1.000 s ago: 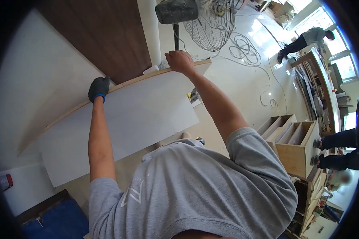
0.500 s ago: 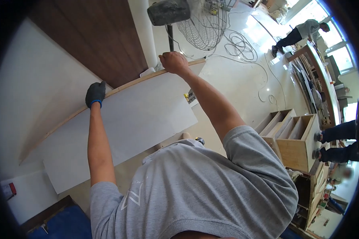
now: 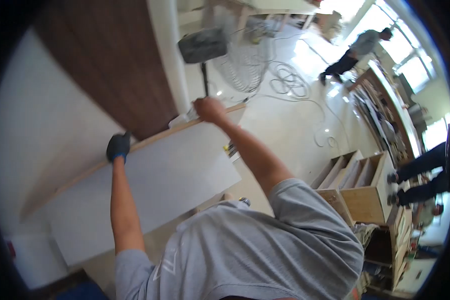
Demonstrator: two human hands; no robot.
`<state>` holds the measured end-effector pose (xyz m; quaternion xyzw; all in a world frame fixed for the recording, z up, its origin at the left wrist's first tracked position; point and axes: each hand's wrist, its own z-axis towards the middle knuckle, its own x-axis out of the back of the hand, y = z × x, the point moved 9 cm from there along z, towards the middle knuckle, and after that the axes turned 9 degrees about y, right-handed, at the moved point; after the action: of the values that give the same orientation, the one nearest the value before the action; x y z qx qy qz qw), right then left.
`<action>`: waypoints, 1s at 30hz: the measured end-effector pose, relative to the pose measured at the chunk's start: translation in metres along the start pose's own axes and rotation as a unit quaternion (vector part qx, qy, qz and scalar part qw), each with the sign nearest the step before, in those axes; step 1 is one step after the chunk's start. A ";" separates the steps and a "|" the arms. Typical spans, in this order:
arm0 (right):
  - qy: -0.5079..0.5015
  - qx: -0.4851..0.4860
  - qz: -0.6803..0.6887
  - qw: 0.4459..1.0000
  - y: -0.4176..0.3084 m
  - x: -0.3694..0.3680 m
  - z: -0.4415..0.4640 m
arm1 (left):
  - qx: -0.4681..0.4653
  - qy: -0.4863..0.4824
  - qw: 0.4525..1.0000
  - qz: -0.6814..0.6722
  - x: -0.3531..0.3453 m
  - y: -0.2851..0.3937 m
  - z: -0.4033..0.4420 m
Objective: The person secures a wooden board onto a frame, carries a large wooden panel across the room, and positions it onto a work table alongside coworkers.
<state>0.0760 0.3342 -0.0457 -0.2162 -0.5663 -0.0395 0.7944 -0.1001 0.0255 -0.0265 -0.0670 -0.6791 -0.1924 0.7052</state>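
A large white board (image 3: 150,185) with a pale wooden edge stands in front of me and slants across the view. My left hand (image 3: 118,146), in a dark glove with a blue cuff, is closed on its top edge at the left. Further right along the same edge, my bare right hand (image 3: 210,110) is closed over the wood. The fingertips of both hands are partly hidden behind the edge.
Beyond my right hand stands a wire-cage fan (image 3: 202,46). Cable coils (image 3: 289,82) lie on the floor. Open wooden cabinets (image 3: 362,197) are at the right. One person (image 3: 357,52) bends at a bench; another's dark-trousered legs (image 3: 425,172) show nearer. A brown panel (image 3: 110,65) is behind the board.
The view has shifted, so the board, both hands and the fan's surroundings sit lower in it. Both hands have kept their hold on the edge. The far person's posture has changed slightly.
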 end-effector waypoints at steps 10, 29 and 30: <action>0.030 -0.086 0.076 0.993 -0.023 0.051 -0.015 | -0.009 -0.070 0.997 0.018 -0.001 0.005 -0.004; 0.025 -0.091 0.073 0.993 -0.025 0.056 -0.019 | 0.022 -0.113 0.993 0.013 -0.016 -0.005 -0.001; 0.023 -0.092 0.070 0.993 -0.024 0.053 -0.018 | 0.022 -0.112 0.993 0.012 -0.018 -0.005 -0.001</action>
<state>0.1037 0.3149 0.0049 -0.3263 -0.5255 -0.0406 0.7847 -0.1012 0.0240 -0.0448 -0.0808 -0.7572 -0.1598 0.6281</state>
